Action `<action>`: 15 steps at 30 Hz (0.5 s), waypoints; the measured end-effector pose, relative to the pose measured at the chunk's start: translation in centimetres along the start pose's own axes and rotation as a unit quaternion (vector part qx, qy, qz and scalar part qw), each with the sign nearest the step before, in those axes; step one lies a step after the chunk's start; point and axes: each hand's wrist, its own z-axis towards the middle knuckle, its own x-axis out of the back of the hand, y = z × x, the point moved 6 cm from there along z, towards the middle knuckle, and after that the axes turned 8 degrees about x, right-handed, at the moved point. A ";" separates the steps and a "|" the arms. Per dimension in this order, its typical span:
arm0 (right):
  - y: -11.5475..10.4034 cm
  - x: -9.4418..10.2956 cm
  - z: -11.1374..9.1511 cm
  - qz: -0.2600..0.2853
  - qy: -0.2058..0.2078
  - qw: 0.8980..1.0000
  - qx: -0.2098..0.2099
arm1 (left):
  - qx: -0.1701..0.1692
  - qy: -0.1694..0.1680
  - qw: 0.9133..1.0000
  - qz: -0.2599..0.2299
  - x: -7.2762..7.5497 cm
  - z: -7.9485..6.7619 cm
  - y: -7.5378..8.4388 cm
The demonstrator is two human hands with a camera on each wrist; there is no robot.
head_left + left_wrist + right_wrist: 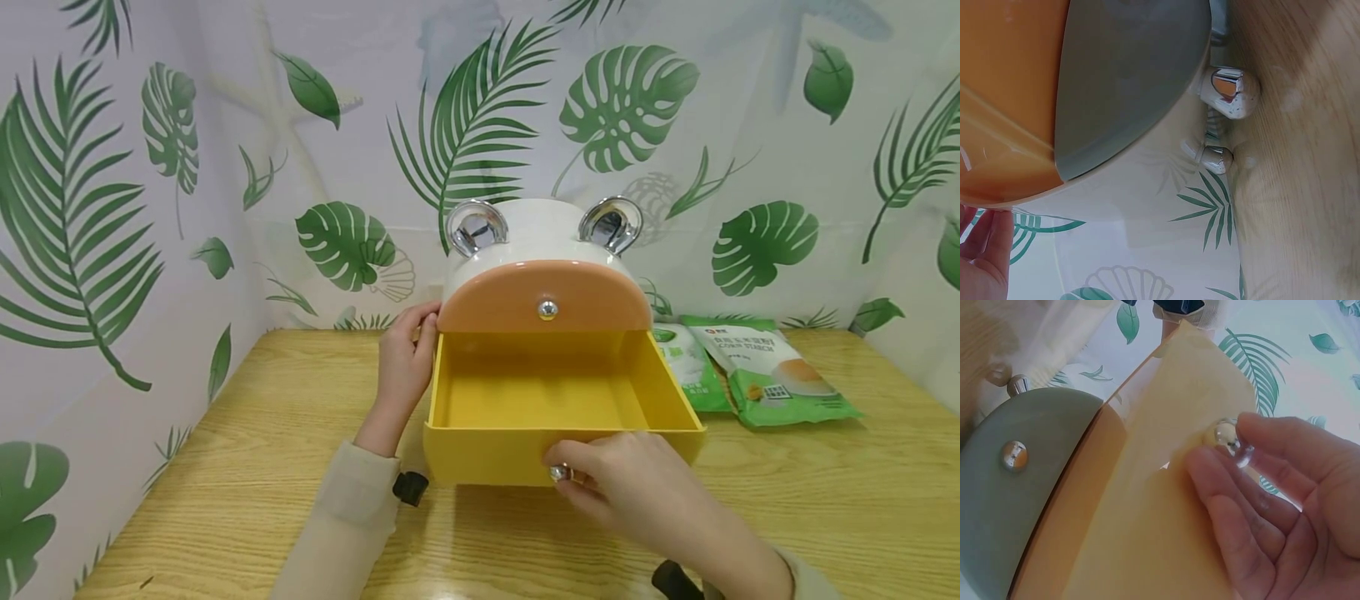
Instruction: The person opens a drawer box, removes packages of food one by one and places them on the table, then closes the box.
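A white rounded storage box (536,218) with two chrome ears stands at the back of the table. Its upper front is an orange panel (491,296) with a silver knob (547,310). Below that, a yellow drawer (487,454) is pulled out toward me, its visible inside bare. My right hand (637,487) pinches the drawer's silver knob (1225,434) between thumb and fingers. With fingers extended, my left hand (405,358) touches the left side of the box; the left wrist view shows its fingertips (999,228) against the box edge.
Two green and white packets, a corn starch bag (772,375) and a partly hidden bag (690,371), lie right of the box. The wooden table (247,483) meets a leaf-printed backdrop (337,167) behind and at the sides.
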 end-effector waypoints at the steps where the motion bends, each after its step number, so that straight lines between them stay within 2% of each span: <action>1: 0.1 0.0 0.0 0.003 -0.004 1.000 -0.001 | 0.000 0.000 1.000 0.000 0.0 0.0 0.0; 6: 0.3 0.1 0.4 0.031 -0.042 0.999 -0.006 | -0.003 0.003 1.000 -0.002 0.1 0.0 0.1; 11: 0.6 0.0 0.8 0.075 -0.103 0.991 -0.037 | 0.000 0.001 1.000 -0.002 0.1 0.0 0.0; 15: 0.7 0.1 0.9 0.094 -0.126 0.987 -0.044 | 0.002 0.000 1.000 -0.003 0.1 -0.1 0.1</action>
